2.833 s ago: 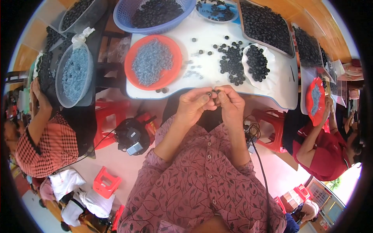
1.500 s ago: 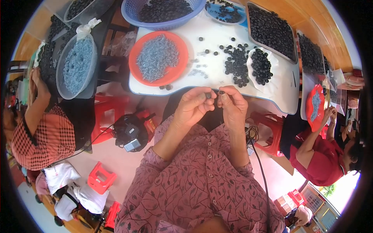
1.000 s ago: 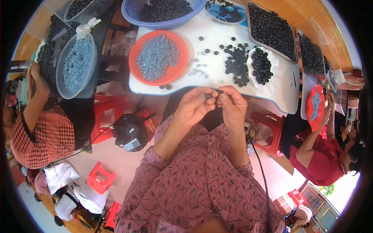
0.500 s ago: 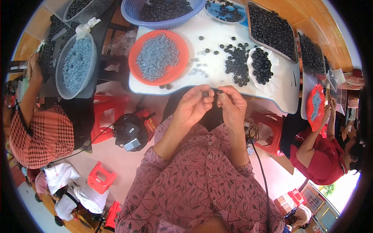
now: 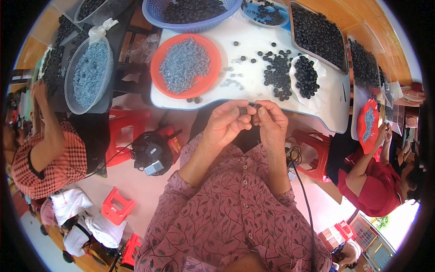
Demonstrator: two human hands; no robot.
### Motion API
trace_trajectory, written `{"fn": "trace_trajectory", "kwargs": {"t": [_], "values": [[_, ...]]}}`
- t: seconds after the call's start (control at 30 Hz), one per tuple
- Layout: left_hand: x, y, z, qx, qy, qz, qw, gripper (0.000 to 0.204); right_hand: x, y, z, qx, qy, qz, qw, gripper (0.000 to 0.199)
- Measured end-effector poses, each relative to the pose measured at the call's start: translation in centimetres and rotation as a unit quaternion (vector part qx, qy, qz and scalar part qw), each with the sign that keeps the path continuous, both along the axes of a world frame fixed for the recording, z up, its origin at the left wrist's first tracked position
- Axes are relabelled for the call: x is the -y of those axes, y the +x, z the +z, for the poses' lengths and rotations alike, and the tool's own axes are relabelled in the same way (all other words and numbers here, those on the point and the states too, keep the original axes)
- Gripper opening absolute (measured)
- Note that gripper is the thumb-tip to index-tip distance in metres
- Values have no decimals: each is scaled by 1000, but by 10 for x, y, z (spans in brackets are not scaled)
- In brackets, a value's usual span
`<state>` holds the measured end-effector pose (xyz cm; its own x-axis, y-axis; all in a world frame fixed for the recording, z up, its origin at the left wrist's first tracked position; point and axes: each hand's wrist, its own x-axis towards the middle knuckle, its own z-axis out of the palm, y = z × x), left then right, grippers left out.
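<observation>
Since earlier: hands barely budged, still pinched together at the near edge of the surface; the person on the left has shifted their raised arm a bit.
Small black ring: (image 5: 243,110) sits right between the two hands' fingertips, just in front of the white surface's (image 5: 253,93) near rim.
Left hand: (image 5: 225,123) fingers curled in, thumb and forefinger closed in a tight grip on the ring.
Right hand: (image 5: 270,121) fingertips pressed up against the left ones, grip closed too; looks like it's pinching something tiny against the ring, but it's too small to tell what.
Loose black rings: (image 5: 277,75) a scattered pile just beyond the hands, with another heap (image 5: 306,77) on a white sheet beside it.
Orange plate: (image 5: 159,84) left of the piles, filled with small silvery-blue bits (image 5: 185,65); a few of those bits lie loose on the surface nearby.
Further back: a blue basket (image 5: 152,11) and a dark tray (image 5: 294,27), both full of black rings.
Off to the left: a grey bowl (image 5: 70,95) of the same silvery bits, next to a person in a red checked shirt (image 5: 45,158).
Right side: another person in red (image 5: 376,190) working over a small orange plate (image 5: 362,131).
Floor: red stools (image 5: 117,206) and a black machine (image 5: 152,152).
</observation>
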<state>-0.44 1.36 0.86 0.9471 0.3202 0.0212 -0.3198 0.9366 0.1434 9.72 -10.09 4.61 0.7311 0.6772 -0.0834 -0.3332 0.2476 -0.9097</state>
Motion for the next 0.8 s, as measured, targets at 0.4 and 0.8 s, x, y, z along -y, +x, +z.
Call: {"fn": "trace_trajectory", "kwargs": {"t": [0.4, 0.8], "values": [[1, 0, 3, 5, 38, 10, 999, 31, 2, -1, -1, -30, -14, -8, 999, 20], [-1, 0, -3, -115, -38, 13, 993, 18, 0, -1, 2, -12, -5, -8, 1000, 17]]}}
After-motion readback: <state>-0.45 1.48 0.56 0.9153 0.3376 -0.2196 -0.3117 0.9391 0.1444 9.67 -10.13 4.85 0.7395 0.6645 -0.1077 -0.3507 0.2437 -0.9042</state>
